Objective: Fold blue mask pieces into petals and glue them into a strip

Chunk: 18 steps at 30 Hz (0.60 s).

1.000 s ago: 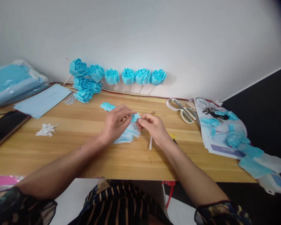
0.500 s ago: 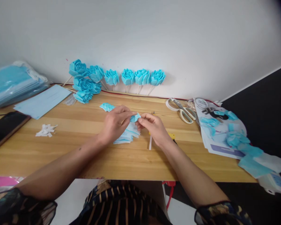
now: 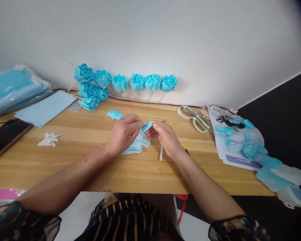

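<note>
A small blue fabric petal [image 3: 147, 126] is pinched between my two hands above the table. My left hand [image 3: 124, 132] grips its left end with thumb and forefinger. At its right end, the thumb and fingers of my right hand [image 3: 165, 135] are closed on it. Beneath them lies a pile of pale blue cut pieces [image 3: 137, 144], partly covered by my left hand. Just behind my left hand rests a group of shaped blue petals [image 3: 114, 114]. A yellow glue gun [image 3: 184, 146] lies mostly hidden under my right hand, with a white glue stick [image 3: 161, 153] beside it.
Blue fabric roses [image 3: 136, 82] on sticks lean on the wall. Scissors [image 3: 197, 119] and a tape roll [image 3: 184, 112] lie right, near papers [image 3: 230, 155] with blue scraps. At left are a phone [image 3: 7, 137], blue sheets [image 3: 46, 107], a bagged stack [image 3: 17, 88] and white scraps [image 3: 49, 139].
The petal has turned between my fingers and now shows a longer, slanted shape. My right thumb has shifted up along its edge. Both arms stay nearly where they were.
</note>
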{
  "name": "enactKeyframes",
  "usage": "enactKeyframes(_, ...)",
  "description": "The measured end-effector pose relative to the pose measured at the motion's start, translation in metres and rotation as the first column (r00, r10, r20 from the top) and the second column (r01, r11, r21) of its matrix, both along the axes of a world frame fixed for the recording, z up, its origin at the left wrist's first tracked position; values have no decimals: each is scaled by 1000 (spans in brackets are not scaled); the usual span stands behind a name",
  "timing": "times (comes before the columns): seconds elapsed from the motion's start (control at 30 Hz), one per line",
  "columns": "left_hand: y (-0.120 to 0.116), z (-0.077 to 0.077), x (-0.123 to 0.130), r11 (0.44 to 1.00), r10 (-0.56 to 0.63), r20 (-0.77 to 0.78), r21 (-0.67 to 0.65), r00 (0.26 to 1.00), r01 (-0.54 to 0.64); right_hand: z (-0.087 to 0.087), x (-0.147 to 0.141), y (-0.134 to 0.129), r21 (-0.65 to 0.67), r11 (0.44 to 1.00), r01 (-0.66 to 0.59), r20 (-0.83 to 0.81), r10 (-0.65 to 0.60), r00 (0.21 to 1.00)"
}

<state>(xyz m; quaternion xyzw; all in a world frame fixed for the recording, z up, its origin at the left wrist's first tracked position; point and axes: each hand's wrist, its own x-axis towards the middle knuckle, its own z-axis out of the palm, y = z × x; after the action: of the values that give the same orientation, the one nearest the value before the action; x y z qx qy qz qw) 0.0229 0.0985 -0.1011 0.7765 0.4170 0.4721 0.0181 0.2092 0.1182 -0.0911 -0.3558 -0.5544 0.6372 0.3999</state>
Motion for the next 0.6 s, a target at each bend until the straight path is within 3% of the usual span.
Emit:
enactKeyframes(0.17,0,2,0,1000,-3,29,12,1000,3,0,0,0,-3,1000,-5,23,5,1000)
enactKeyframes(0.37,-3,6,3,982,-77,263,-145,962,118,2,0,0,18,1000,1,54,-2,999)
enactKeyframes(0.47,-4,7,4,939,-31,433,-295,901,174,3,0,-1,30,1000,9,75,-11,997)
enactKeyframes(0.6,-1,10,3,831,88,614,-480,785,282,2,-1,-1,53,998,21,66,-25,997)
